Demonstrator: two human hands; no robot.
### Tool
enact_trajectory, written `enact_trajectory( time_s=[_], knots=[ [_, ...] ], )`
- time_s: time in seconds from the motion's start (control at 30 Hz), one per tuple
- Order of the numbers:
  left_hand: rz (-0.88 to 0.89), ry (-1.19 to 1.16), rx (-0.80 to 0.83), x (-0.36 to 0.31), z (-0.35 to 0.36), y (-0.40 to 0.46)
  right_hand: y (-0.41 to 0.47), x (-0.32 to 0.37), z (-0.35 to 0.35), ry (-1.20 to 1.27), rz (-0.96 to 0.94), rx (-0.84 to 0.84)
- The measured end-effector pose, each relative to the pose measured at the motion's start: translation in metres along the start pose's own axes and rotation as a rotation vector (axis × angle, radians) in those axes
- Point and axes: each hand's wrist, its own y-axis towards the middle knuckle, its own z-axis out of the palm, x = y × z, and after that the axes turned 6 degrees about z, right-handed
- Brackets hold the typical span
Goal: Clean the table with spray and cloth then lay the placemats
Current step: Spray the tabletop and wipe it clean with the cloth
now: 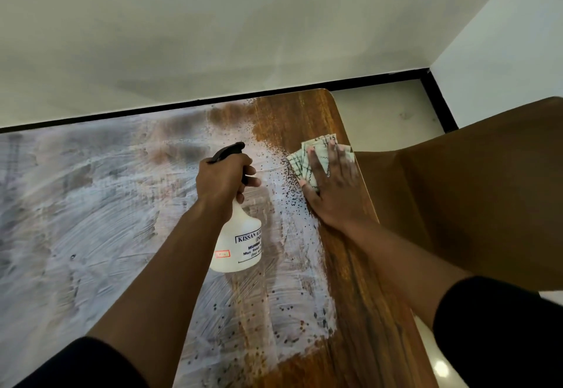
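The left hand (224,176) is gripping the white plastic spray bottle with the black trigger head (239,241), fingers (251,171) curled round the neck and trigger, holding it just above the brown wooden bench (344,266). The right hand (330,188) is pressing flat, fingers straight, on a folded pale green patterned cloth (313,151) near the bench's far right corner. Whitish wet smears are covering most of the bench. A brown chair back (472,189) is standing just beside it.

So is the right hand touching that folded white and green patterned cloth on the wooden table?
Touching. The head view shows the right hand laid flat on the folded white and green patterned cloth, fingers spread across it.
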Motion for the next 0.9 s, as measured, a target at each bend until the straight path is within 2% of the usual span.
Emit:
enact_trajectory(
  time_s=[0.17, 0.33, 0.57, 0.73, 0.9],
  knots=[
    [0.001, -0.055, 0.009, 0.012, -0.023, -0.003, 0.035, 0.012, -0.01, 0.0, 0.019, 0.064],
    [-0.02, -0.074, -0.033, 0.016, -0.051, -0.001, 0.099, 0.06, -0.032, 0.061, 0.085, 0.181],
    [-0.022, -0.18, -0.115, 0.017, -0.101, 0.005, 0.121, 0.137, -0.021, 0.011, -0.04, 0.236],
    [0.004, -0.216, -0.175, 0.01, -0.13, 0.017, 0.095, 0.207, -0.004, -0.001, -0.271, 0.213],
    [-0.008, -0.174, -0.21, 0.01, -0.136, 0.028, 0.089, 0.21, 0.001, -0.003, -0.273, 0.218]
  ],
)
